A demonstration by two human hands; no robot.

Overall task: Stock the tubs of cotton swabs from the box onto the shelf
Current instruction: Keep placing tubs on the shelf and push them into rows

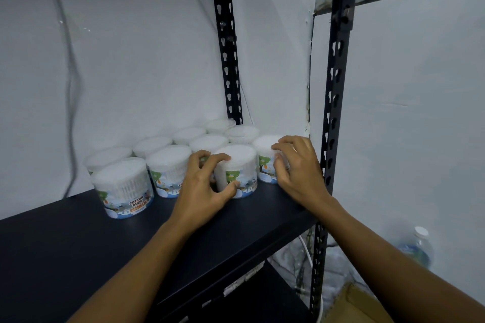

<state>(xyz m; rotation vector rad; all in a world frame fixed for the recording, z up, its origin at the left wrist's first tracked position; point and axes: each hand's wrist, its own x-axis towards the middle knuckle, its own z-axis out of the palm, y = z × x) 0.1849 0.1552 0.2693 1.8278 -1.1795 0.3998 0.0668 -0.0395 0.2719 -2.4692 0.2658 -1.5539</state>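
Head view shows the tubs of cotton swabs (168, 160) standing upright on the shelf (78, 238), packed in two rows that run back toward the right rear corner, lids up and labels facing out, presumably so the stock reads from the front. Both hands are at the front row's right end. Left hand (204, 183) curls its fingers and thumb round the second tub from the right (240, 162); right hand (296, 165) wraps the end tub (265, 147) beside the front upright (334, 118). Judgement: the two tubs are being seated and squared against their neighbours to close gaps and keep the row straight. Front half of the shelf lies bare, leaving room for further rows. A cardboard box (351, 304) shows partly at lower right, on the floor, near a water bottle (417, 246); its contents cannot be seen.
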